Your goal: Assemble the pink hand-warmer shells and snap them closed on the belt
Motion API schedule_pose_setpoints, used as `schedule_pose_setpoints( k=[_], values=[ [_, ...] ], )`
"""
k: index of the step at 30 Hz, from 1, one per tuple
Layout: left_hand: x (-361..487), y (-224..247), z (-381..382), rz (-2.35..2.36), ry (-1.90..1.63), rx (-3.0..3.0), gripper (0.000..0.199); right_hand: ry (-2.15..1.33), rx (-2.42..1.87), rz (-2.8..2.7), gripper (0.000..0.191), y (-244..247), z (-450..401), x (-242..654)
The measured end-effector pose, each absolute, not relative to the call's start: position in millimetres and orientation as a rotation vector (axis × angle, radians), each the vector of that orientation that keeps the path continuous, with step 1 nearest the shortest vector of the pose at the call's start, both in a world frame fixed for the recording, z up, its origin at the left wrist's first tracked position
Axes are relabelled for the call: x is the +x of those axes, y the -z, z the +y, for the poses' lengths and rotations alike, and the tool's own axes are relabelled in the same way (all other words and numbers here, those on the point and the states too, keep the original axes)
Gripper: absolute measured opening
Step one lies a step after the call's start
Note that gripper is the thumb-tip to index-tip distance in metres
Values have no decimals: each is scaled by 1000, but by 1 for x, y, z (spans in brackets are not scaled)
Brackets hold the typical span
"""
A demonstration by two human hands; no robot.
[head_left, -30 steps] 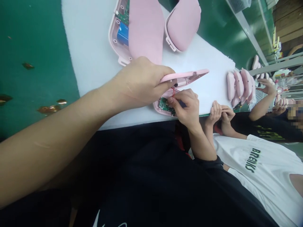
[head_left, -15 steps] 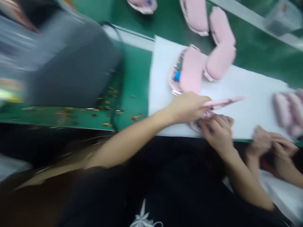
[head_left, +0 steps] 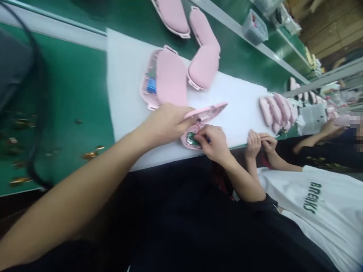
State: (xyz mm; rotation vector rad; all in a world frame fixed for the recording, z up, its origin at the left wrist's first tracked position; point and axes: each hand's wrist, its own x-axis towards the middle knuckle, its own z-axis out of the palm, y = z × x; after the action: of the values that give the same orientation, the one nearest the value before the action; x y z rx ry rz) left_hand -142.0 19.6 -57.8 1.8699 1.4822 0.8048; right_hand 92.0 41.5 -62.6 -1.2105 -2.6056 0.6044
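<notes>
My left hand [head_left: 171,124] is closed round the raised pink cover [head_left: 211,112] of an opened pink case. Below that cover lies the case's lower shell, with a green circuit board [head_left: 191,138] inside. My right hand [head_left: 214,141] is closed, its fingertips pressed together at the board's right edge; what they pinch, if anything, is hidden. Just beyond my left hand, another pink case [head_left: 172,77] rests partly open on the white sheet [head_left: 124,83], with a blue part [head_left: 151,85] showing inside.
More pink cases [head_left: 204,68] lie at the back edge of the sheet. A row of pink cases [head_left: 276,109] stands to the right, near a co-worker's hands [head_left: 261,141]. Small brass-coloured pieces [head_left: 90,155] and a black cable [head_left: 38,113] are at left.
The view has swung right, showing more of the co-workers and the row of cases. The lower shell and its green board now show more clearly. Both hands remain at the same case.
</notes>
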Motion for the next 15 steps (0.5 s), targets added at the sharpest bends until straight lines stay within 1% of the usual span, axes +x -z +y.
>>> schedule_pose_setpoints(
  k=[3,6,15],
  values=[
    [-148,55,15,1510,-796,1846,44,-662,-1187,-2563,21,52,38,84],
    [-149,43,11,1557,-759,1828,43,-725,-1216,-2544,22,43,36,78],
    [-149,37,12,1532,-818,1767,43,-867,-1272,-2508,20,39,44,72]
  ],
)
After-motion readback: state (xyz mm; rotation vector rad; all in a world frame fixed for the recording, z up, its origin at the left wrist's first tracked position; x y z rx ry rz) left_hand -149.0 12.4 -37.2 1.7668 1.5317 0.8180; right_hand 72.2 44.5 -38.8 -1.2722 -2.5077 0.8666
